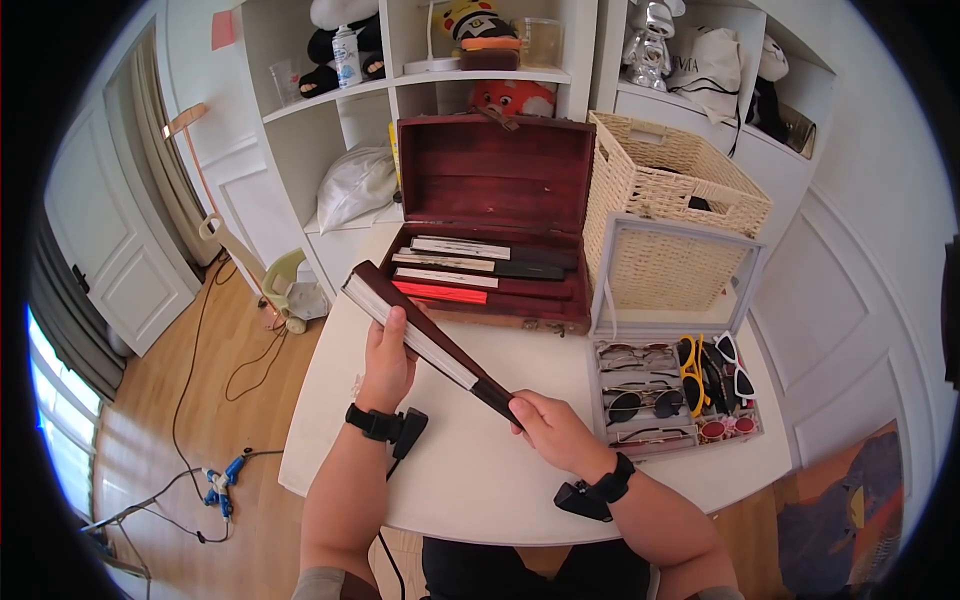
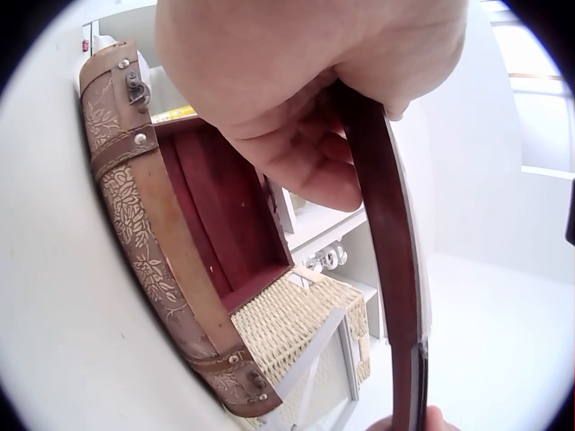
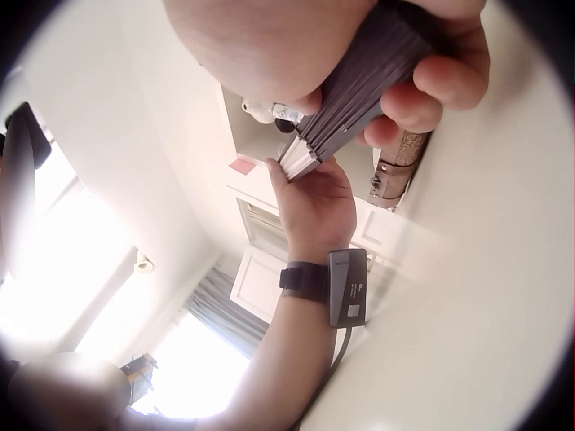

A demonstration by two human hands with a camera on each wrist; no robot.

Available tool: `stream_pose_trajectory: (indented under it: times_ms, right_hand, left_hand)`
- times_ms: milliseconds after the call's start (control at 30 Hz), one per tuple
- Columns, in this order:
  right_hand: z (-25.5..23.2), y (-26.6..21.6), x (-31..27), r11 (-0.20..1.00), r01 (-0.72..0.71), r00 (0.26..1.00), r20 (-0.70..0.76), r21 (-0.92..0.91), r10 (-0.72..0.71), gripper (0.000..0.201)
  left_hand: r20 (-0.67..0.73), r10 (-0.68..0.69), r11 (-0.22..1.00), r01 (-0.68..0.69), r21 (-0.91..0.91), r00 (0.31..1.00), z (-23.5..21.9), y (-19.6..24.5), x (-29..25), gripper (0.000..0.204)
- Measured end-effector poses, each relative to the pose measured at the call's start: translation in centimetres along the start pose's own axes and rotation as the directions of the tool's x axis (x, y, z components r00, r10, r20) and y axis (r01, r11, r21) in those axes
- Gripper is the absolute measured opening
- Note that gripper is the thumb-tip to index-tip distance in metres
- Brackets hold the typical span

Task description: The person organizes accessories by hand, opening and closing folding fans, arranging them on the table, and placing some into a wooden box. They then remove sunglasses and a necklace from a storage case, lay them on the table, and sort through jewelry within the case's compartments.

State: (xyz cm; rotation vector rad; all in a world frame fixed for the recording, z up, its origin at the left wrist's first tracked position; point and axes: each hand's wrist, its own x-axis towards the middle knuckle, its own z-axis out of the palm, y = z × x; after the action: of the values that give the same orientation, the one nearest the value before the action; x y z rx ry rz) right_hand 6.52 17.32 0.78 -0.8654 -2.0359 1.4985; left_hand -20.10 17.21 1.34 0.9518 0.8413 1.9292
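A folded hand fan (image 1: 425, 335) with dark ribs and a white leaf slants across the front of the table, held in both hands. My left hand (image 1: 388, 360) grips it near its wide upper end, fingers behind and thumb on the white edge. Around the dark narrow end curl the fingers of my right hand (image 1: 560, 432). In the right wrist view the dark ribs (image 3: 364, 76) lie close together. Behind the fan stands an open dark-red wooden case (image 1: 495, 170), with several folded fans (image 1: 460, 265) inside, one of them bright red.
Right of the case stands a woven basket (image 1: 680, 190). In front of it, a lidded box (image 1: 680, 450) with its clear lid raised holds several pairs of sunglasses. White shelves (image 1: 480, 80) with toys rise behind. Cables (image 1: 180, 400) trail on the floor at left.
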Motion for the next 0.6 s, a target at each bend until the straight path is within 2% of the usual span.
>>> stream_pose_trajectory:
  times_ms: [200,400,600]
  right_hand:
    - [0.41,0.18,0.05,1.000,0.009,1.000,-0.029,-0.018,-0.010,0.040]
    - [0.46,-0.26,-0.14,0.999,-0.005,0.998,-0.056,-0.032,0.003,0.039]
    - [0.46,-0.32,-0.18,1.000,-0.013,0.998,-0.067,0.015,0.014,0.038]
  left_hand:
    - [0.000,0.032,0.999,-0.032,-0.010,0.999,-0.01,-0.02,0.01,0.035]
    - [-0.165,-0.033,0.998,0.039,0.039,0.986,0.09,0.15,-0.28,0.034]
    - [-0.173,-0.017,0.997,0.030,0.073,0.985,0.11,0.35,-0.47,0.040]
